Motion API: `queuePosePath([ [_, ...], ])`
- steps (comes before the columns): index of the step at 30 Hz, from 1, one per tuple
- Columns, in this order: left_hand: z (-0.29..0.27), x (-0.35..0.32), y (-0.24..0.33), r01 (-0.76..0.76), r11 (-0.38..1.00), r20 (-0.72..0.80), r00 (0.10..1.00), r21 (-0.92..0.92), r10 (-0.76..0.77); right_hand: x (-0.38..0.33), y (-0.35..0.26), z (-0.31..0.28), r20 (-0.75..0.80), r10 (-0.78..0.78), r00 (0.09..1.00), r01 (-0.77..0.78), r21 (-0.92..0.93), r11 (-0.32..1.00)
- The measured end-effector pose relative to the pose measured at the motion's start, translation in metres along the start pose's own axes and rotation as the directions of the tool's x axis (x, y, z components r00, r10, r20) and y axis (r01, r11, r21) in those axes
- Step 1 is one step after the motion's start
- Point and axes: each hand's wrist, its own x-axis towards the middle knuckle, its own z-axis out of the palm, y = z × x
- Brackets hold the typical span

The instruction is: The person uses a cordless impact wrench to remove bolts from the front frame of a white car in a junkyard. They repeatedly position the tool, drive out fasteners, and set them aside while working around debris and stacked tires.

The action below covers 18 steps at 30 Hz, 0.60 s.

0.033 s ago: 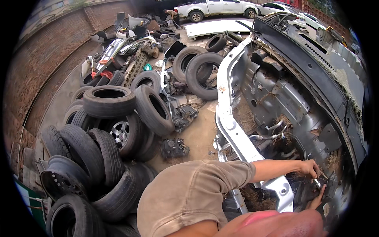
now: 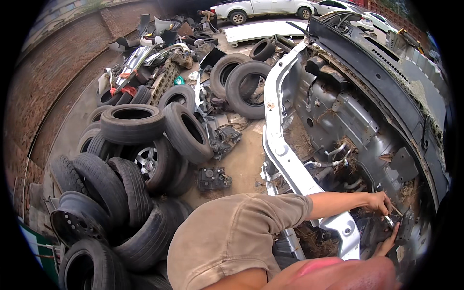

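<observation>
A slim metal tool [image 2: 389,221] lay deep in the stripped engine bay [image 2: 338,121], at the near right of the scene, low against a dark part [image 2: 403,227] on the bay floor. The left hand [image 2: 379,202] reached over the silver frame rail [image 2: 285,159] with its fingers pressed together around the tool's upper end, pinching it, apparently so that the tip could be steered into a tight recess. The right hand [image 2: 389,244] came up from below, its fingers laid against the dark part just beside the tool's tip; whether it gripped anything could not be told, since most of it was hidden. It seemed placed to steady the part while the other hand worked.

The bay served as an open shell: it held loose hoses [image 2: 338,154], dry grass and debris, and no engine. The black cowl [image 2: 377,63] ran along its far right edge.

To the left of the rail, on bare ground, sat a small black component [image 2: 212,178]. Beyond it, used tyres [image 2: 133,123] were heaped at the left, some stacked flat and some leaning, one with its wheel [image 2: 145,159] inside. Further off lay scrap body panels [image 2: 140,53], and parked cars [image 2: 261,8] stood at the far edge, where another person [image 2: 207,15] bent over.
</observation>
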Motion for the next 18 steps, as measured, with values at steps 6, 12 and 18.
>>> queuePosePath([
  [6,-0.002,0.004,-0.007,-0.006,0.998,-0.014,1.000,-0.064,0.005,0.017,0.010,-0.021,0.015,0.063,0.998,-0.064,0.067,0.996],
  [12,-0.004,0.005,-0.010,0.171,0.985,-0.125,0.977,-0.032,-0.174,0.012,0.012,-0.018,-0.109,-0.038,0.993,0.035,-0.026,0.999],
  [18,-0.059,0.027,-0.047,0.205,0.979,-0.102,0.974,0.010,-0.203,-0.001,-0.003,0.014,-0.136,-0.192,0.972,0.163,-0.195,0.967],
])
